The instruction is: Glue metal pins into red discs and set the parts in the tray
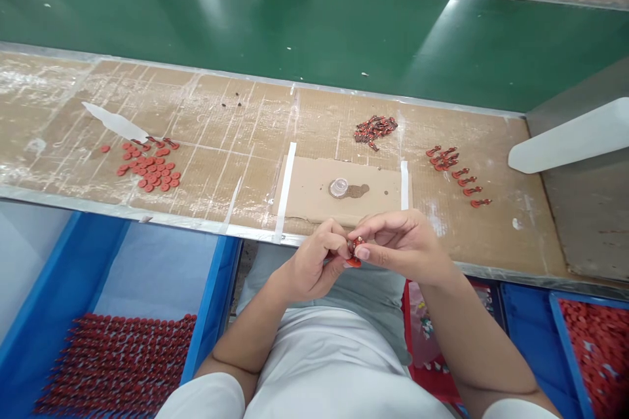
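Above the front edge of the cardboard-covered workbench, the left hand and right hand angle inward and meet, both curled closed in a fingertip pinch, gripping a small red part between them

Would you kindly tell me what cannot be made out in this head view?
Red part between the fingertips: mostly hidden by the left hand and right hand.
Blue tray at lower right: cut off by the edge.
Packet in the red bin: partly hidden by the right forearm.
Dark specks on the bench: too small to identify.
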Tool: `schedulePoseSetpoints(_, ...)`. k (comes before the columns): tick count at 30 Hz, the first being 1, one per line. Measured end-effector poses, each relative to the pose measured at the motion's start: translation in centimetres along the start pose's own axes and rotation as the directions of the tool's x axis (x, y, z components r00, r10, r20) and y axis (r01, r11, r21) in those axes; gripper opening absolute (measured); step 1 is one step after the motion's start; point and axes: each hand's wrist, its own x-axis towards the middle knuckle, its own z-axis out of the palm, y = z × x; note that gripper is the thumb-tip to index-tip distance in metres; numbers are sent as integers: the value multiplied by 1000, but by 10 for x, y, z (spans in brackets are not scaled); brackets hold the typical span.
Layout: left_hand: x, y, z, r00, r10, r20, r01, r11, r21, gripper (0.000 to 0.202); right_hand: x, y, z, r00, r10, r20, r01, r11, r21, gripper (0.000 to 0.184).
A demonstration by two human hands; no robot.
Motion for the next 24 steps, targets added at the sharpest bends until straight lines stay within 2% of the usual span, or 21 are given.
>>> schedulePoseSetpoints(13, -1, -1, 4, 998, 7, -57, -6, 1000, 14, 12, 4, -1, 5, 998, 37, -59, -35, 999, 32, 15)
schedulePoseSetpoints(24, 0, 0, 5, 999, 11, -35, -10, 999, 50, 15, 3, 0, 5, 995, 64, -76, -62, 998, 30, 15)
